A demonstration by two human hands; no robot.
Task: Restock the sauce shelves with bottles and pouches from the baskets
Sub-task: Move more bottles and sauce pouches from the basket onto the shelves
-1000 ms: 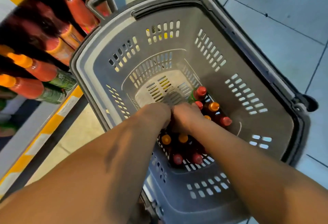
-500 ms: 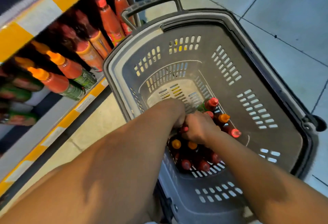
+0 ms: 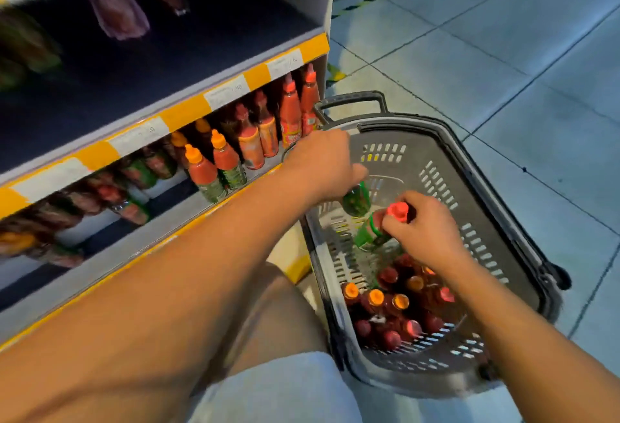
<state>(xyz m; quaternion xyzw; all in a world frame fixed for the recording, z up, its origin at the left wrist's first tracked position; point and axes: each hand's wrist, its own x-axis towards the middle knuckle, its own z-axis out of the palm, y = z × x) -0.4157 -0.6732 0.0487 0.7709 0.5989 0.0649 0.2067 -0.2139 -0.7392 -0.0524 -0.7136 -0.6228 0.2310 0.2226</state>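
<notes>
A green-labelled sauce bottle (image 3: 356, 199) was held by its upper part in the left hand (image 3: 323, 162), fingers curled round it, above the far end of the grey perforated plastic basket (image 3: 523, 238). A second bottle with a red cap and green label (image 3: 375, 229) was pinched near its cap by the right hand (image 3: 424, 233), tilted, over the basket. The remaining red- and orange-capped bottles (image 3: 392, 308) stood packed at the basket's near end.

Both bottles were gripped high, near the neck, so a swinging base could be knocked against the basket rim or the yellow-and-white shelf edge (image 3: 188, 110), and a slip was judged possible. The lower shelf's row of orange-capped bottles (image 3: 214, 167) stood close together; one pushed in carelessly could topple its neighbours.
</notes>
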